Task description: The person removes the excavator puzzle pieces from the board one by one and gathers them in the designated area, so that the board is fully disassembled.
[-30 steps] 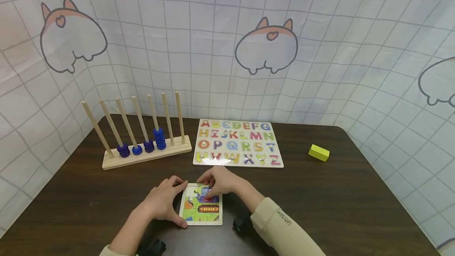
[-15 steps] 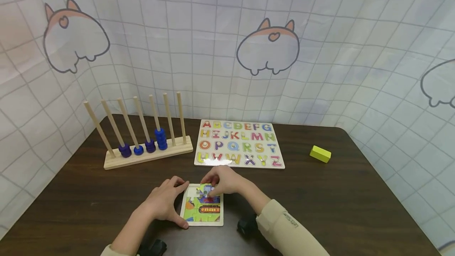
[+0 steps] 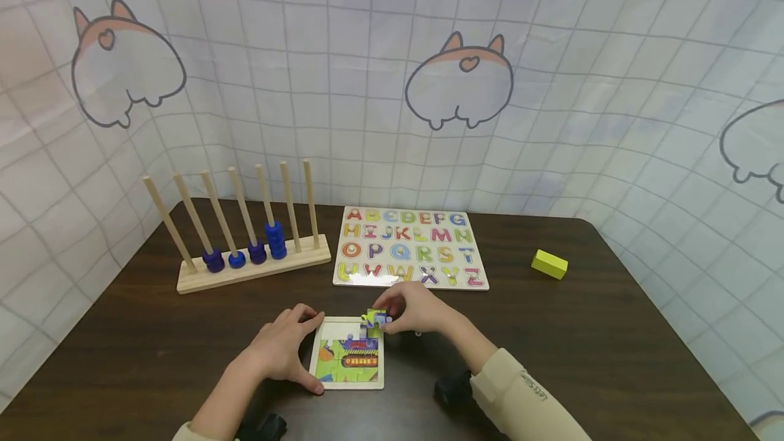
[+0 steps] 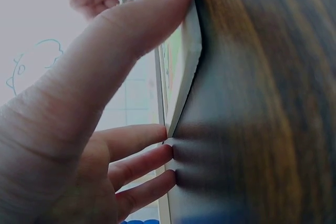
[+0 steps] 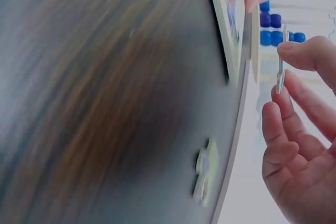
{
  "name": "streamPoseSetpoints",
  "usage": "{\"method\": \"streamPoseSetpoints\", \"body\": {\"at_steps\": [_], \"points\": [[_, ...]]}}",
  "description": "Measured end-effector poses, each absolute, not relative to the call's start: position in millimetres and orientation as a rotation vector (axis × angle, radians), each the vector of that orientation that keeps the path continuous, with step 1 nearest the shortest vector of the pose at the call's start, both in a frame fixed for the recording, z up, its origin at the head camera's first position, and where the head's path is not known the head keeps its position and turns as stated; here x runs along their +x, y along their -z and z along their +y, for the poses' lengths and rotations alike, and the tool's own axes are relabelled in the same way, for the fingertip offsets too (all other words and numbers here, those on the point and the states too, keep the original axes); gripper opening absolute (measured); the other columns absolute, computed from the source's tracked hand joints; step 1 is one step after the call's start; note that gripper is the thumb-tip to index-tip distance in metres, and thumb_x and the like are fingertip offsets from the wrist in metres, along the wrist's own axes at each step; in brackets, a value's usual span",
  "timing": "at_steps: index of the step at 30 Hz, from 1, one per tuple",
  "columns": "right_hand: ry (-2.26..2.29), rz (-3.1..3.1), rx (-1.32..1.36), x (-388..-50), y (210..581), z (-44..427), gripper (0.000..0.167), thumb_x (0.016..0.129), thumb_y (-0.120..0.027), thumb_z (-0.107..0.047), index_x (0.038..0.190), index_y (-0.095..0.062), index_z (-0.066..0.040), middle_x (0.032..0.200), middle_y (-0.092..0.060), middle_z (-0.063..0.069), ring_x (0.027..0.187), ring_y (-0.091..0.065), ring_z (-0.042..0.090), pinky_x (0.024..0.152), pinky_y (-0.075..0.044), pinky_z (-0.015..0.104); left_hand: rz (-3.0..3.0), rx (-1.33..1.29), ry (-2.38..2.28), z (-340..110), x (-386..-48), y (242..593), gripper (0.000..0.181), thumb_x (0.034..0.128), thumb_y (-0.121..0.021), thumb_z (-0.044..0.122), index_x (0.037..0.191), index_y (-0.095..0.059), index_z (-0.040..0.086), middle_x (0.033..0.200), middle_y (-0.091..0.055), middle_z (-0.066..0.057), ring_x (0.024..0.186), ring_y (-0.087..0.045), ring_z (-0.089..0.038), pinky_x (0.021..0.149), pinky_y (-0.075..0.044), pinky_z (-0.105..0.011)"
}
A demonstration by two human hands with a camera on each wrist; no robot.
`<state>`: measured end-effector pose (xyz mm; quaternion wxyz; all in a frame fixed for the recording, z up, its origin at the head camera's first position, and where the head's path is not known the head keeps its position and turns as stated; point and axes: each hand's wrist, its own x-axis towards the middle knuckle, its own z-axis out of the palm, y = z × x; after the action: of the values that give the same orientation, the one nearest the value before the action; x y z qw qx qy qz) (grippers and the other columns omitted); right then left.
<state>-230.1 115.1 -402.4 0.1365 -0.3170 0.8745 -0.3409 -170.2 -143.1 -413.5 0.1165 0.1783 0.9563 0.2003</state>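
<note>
Puzzle piece (image 3: 376, 318): shifted rightward, pinched by right hand (image 3: 418, 307); seemingly unplaced.
Tray (image 3: 354, 386): gap (image 3: 339, 330) bared; touched by left hand (image 3: 280, 346), fingers apart.

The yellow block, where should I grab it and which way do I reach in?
Probably from above, pinching the middle of its two long sides: the yellow block lies on the table, longer than wide, with nothing close around it. The right hand is nearer, but it holds a piece.
</note>
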Motion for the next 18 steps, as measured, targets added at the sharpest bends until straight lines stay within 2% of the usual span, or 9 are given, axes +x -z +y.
{"method": "streamPoseSetpoints", "body": {"at_steps": [9, 18], "points": [[0.981, 2.590, -0.941, -230.0, 399.6, 145.9, 0.025, 0.072, -0.076, -0.013, 0.096, -0.069, -0.010, 0.088, -0.062, -0.006, 0.076, -0.056, 0.016, 0.067, -0.047, 0.026, 2.800, 0.524, -0.592, -145.2, -170.2, 413.2, 0.111, 0.0436, -0.084, 0.056, 0.135, -0.046, 0.006, 0.125, -0.041, -0.006, 0.111, -0.039, -0.026, 0.086, -0.036, -0.054], [0.983, 2.629, -0.973, -229.5, 399.7, 166.3, 0.027, 0.071, -0.075, -0.012, 0.097, -0.068, -0.008, 0.086, -0.061, -0.005, 0.075, -0.055, 0.014, 0.068, -0.047, 0.026, 2.781, 0.504, -0.604, -144.5, -170.4, 410.5, 0.110, 0.0443, -0.085, 0.056, 0.135, -0.046, 0.007, 0.125, -0.042, -0.006, 0.111, -0.039, -0.026, 0.087, -0.036, -0.053]]}}
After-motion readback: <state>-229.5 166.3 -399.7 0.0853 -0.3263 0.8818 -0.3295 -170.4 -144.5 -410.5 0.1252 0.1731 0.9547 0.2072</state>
